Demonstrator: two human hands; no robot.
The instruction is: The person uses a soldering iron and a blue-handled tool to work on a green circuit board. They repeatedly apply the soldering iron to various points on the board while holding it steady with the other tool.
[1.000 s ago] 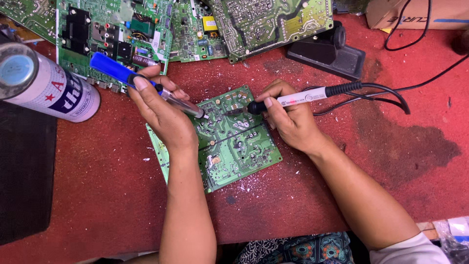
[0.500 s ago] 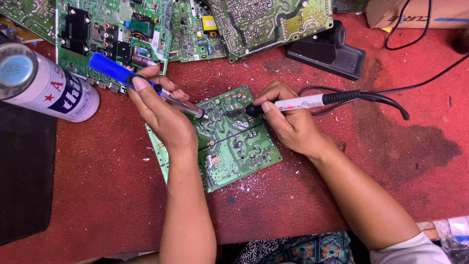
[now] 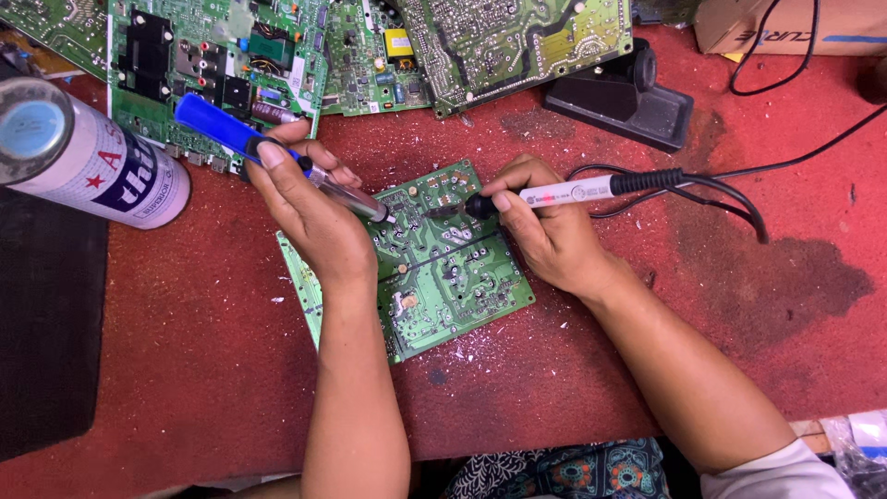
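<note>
A small green circuit board (image 3: 443, 277) lies solder side up on the red table. My left hand (image 3: 309, 208) grips a blue-handled desoldering pump (image 3: 222, 129), its metal tip resting on the board's upper middle. My right hand (image 3: 545, 231) holds a white soldering iron (image 3: 573, 191) like a pen, with its dark tip touching the board just right of the pump's tip. The iron's black cord (image 3: 730, 189) loops off to the right.
A white and blue spray can (image 3: 88, 157) lies at the left. Several larger circuit boards (image 3: 370, 46) crowd the far edge. A black iron stand (image 3: 624, 97) sits beyond the board. A cardboard box (image 3: 785, 23) is far right, a black mat (image 3: 46, 333) at the left.
The soldering iron has tilted slightly, its handle dipping toward level. Both hands and the pump stay on the same spot of the board.
</note>
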